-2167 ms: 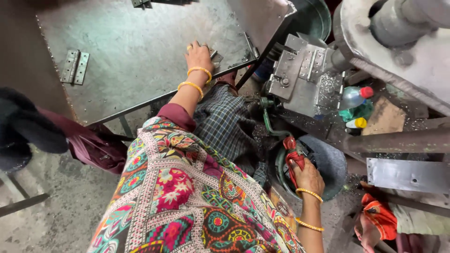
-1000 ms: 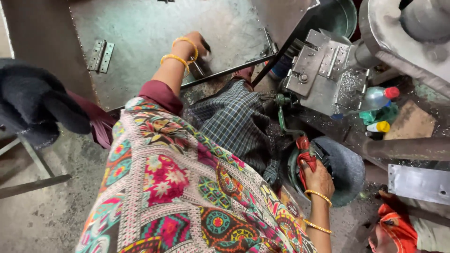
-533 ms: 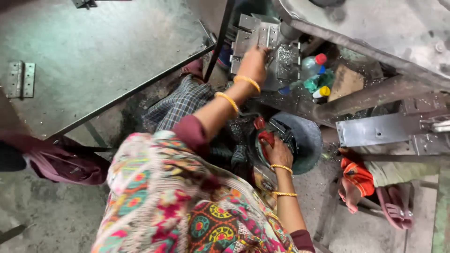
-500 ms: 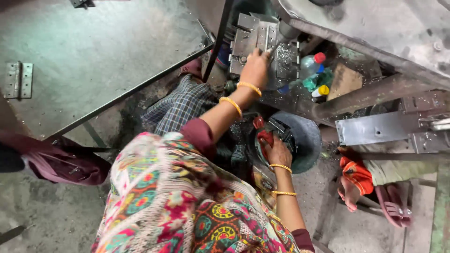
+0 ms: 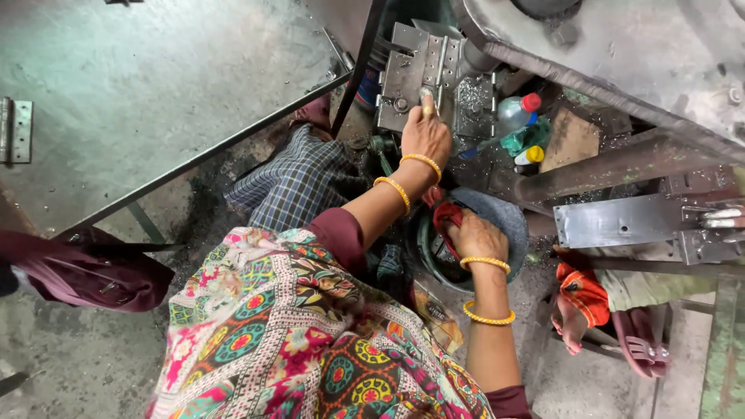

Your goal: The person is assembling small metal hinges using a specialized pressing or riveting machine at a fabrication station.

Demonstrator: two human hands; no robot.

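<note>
My left hand reaches forward to a grey metal die block on the machine, its fingertips pressed together on the block's face. Whether they pinch a small piece is hidden. My right hand sits lower, inside a round grey bowl, with its fingers curled on a red cloth. Both wrists carry yellow bangles. My patterned shawl fills the lower middle of the view.
A large steel sheet table with a hinge on it lies to the left. Plastic bottles stand by the die. Another person's foot in a sandal is at the right, under a steel bracket. A maroon bag lies at the left.
My left hand left the steel sheet table, swung right and now rests on the die block. My right hand stayed in the bowl on the red cloth. The view turned right.
</note>
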